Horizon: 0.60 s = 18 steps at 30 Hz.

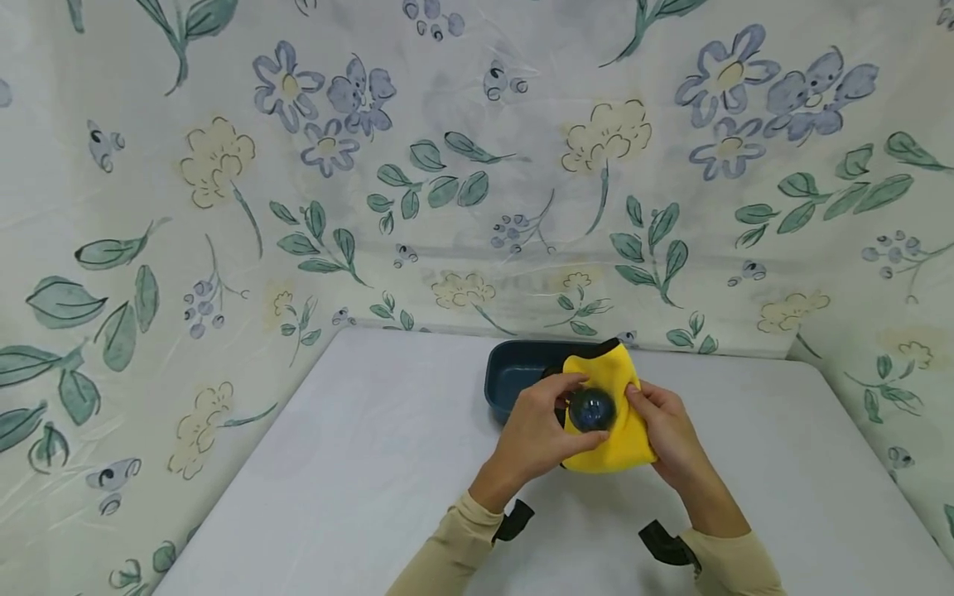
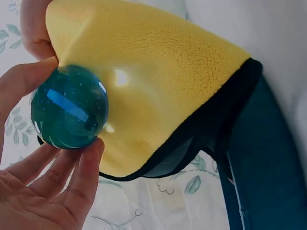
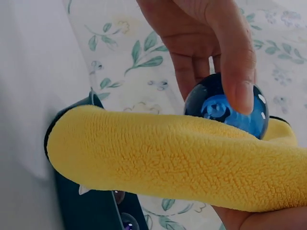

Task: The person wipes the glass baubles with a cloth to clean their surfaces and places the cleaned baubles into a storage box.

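My left hand (image 1: 531,434) pinches a clear, dark-blue glass ball (image 1: 592,410) between thumb and fingertips. Light reflects off its shiny surface in the left wrist view. A yellow plush cloth (image 1: 624,443) with black edging hangs from my right hand (image 1: 671,434), its thumb on the front and its fingers behind. The ball lies right against the cloth's yellow face. In the right wrist view the cloth (image 3: 168,155) appears folded over, covering the lower part of the ball (image 3: 225,105).
Behind the hands a dark blue rectangular tub (image 1: 510,356) stands on the white table (image 1: 358,463), partly hidden by the cloth. Round shiny balls (image 3: 128,221) show inside it in the right wrist view. A flowered curtain (image 1: 462,207) encloses the table's back and sides.
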Motion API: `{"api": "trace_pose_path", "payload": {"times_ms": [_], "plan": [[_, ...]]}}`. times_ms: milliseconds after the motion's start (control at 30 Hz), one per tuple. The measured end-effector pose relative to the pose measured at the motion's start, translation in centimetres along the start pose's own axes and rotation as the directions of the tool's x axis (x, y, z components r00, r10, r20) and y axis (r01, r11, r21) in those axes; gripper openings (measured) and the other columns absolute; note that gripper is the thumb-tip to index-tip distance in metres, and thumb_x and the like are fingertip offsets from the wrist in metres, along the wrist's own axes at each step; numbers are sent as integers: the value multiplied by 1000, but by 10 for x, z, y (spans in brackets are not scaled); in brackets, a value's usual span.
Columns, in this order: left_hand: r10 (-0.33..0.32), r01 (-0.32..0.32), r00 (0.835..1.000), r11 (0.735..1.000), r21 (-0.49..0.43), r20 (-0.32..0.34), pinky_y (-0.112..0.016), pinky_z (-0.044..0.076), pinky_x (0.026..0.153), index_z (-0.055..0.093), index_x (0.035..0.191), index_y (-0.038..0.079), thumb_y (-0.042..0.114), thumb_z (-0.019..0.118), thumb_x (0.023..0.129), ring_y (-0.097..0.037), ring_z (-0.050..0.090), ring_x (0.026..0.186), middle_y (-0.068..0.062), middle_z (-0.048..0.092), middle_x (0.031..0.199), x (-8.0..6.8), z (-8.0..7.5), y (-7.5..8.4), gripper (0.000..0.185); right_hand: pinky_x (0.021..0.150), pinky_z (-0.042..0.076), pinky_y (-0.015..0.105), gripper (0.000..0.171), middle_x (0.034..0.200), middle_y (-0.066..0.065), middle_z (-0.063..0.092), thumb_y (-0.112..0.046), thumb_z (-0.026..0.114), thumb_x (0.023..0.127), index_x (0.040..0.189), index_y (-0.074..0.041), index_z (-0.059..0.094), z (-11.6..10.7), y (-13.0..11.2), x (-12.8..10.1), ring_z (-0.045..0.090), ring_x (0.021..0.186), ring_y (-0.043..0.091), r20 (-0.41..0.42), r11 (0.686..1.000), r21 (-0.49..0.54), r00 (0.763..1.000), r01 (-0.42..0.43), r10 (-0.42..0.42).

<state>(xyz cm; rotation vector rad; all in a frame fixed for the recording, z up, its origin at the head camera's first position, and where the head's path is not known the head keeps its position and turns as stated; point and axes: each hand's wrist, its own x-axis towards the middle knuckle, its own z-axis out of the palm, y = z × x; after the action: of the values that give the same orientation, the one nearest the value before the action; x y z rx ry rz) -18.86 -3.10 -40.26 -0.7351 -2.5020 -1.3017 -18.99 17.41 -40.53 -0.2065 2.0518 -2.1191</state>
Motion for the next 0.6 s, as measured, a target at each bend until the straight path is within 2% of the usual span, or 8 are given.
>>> {"api": "trace_pose_path", "payload": {"times_ms": [200, 433, 600], "plan": [[2, -3, 1000, 999, 43, 28, -15, 57, 84, 66, 134, 7, 30, 91, 78, -9, 62, 93, -5, 69, 110, 1, 1, -1, 65, 73, 63, 24, 54, 91, -8, 67, -30, 38, 113, 142, 16, 44, 0, -5, -3, 69, 78, 6, -55, 999, -36, 998, 35, -37], [-30, 29, 998, 999, 16, 48, -14, 56, 84, 67, 135, 8, 29, 92, 76, -8, 61, 93, -5, 68, 111, 1, 2, -4, 67, 71, 63, 24, 51, 89, -6, 65, -29, 40, 113, 139, 14, 49, 4, -10, -8, 68, 75, 8, -89, 992, -104, 993, 68, -77], [-65, 66, 997, 998, -10, 31, -15, 57, 83, 68, 134, 7, 28, 91, 76, -10, 64, 94, -6, 67, 110, 3, 1, -7, 66, 68, 62, 25, 48, 87, -4, 64, -27, 41, 113, 134, 14, 54, 9, -14, -11, 67, 73, 10, -96, 984, -144, 988, 105, -119]]}}
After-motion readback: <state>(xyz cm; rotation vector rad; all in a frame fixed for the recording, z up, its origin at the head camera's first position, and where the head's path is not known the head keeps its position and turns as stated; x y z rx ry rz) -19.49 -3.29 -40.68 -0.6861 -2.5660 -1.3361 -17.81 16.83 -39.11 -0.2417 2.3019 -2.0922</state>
